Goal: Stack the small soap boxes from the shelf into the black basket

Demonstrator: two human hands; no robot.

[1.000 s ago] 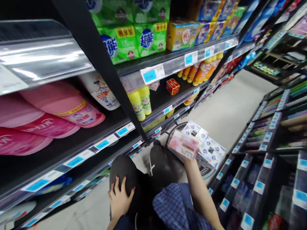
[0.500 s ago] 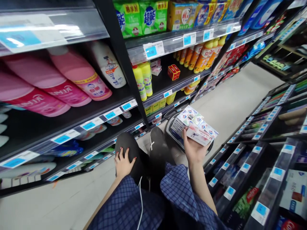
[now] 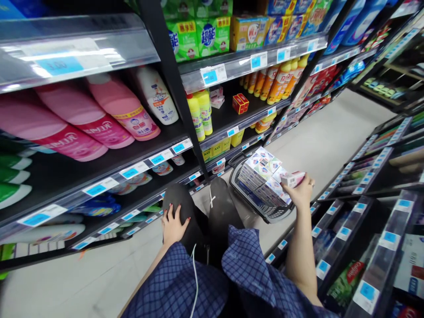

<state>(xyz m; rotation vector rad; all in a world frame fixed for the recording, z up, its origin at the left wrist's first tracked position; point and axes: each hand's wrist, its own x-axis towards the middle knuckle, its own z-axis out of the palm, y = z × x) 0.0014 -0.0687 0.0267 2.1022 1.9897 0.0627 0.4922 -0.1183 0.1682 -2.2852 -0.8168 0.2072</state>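
Note:
My right hand (image 3: 300, 191) is closed round a small white-and-pink box (image 3: 293, 179), held above the right end of a dark grey shopping basket (image 3: 276, 216). The basket stands on the floor and is filled with several white boxes (image 3: 265, 162) with blue, green and red print, packed in rows. My left hand (image 3: 174, 224) rests on my left knee with its fingers spread and nothing in it. On the shelf ahead, two small red-and-yellow boxes (image 3: 240, 104) lie near a few pale pink boxes (image 3: 217, 96).
Pink detergent bottles (image 3: 124, 106) line the left shelf. Yellow bottles (image 3: 200, 115) and orange bottles (image 3: 281, 81) stand on the shelf ahead, below green soap packs (image 3: 208, 37). Low racks with price tags (image 3: 344, 238) run along the right. Pale aisle floor (image 3: 331, 128) stretches beyond the basket.
My right hand has moved right with the box and turned it, uncovering more of the basket's contents. My left hand stays on the knee. The view has shifted slightly.

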